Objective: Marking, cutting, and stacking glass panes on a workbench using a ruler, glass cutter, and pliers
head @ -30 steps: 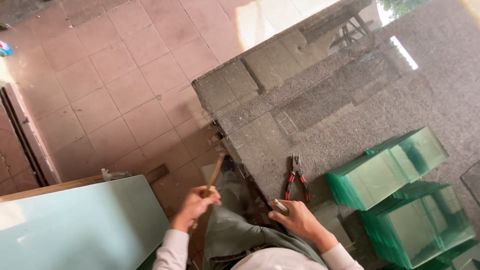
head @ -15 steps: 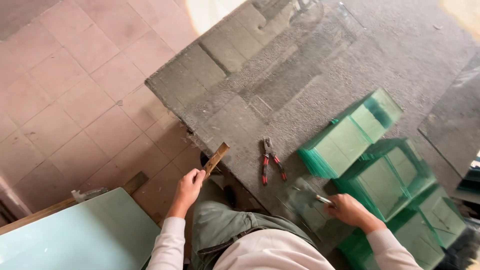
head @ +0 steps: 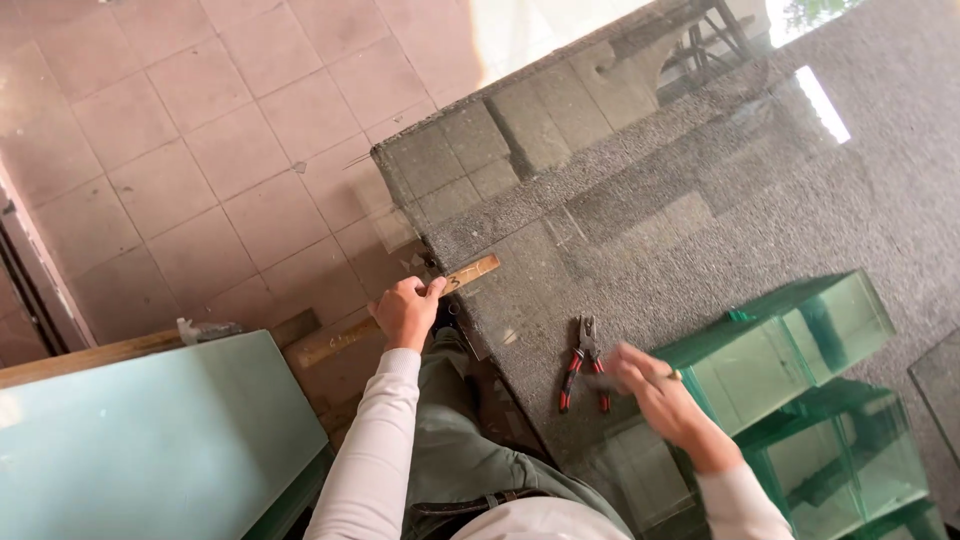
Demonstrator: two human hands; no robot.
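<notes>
Left hand (head: 405, 312) is closed around a wooden straightedge (head: 400, 308), held at the near-left corner of the counter (head: 700, 200). Its long axis runs lower-left to upper-right, the far end lying on the glass sheet (head: 520, 300). Right hand (head: 660, 395), blurred, grips a thin tool; red-handled pliers (head: 583, 362) lie just left of it, handles pointing toward the person.

The left hand (head: 405, 312) is closed in a grip, fingers curled, thumb toward the front — its white-sleeved arm reaches forward, nearly straight. The right hand (head: 655, 395) is motion-blurred, fingers pinched together — its forearm angles inward from the lower right.
</notes>
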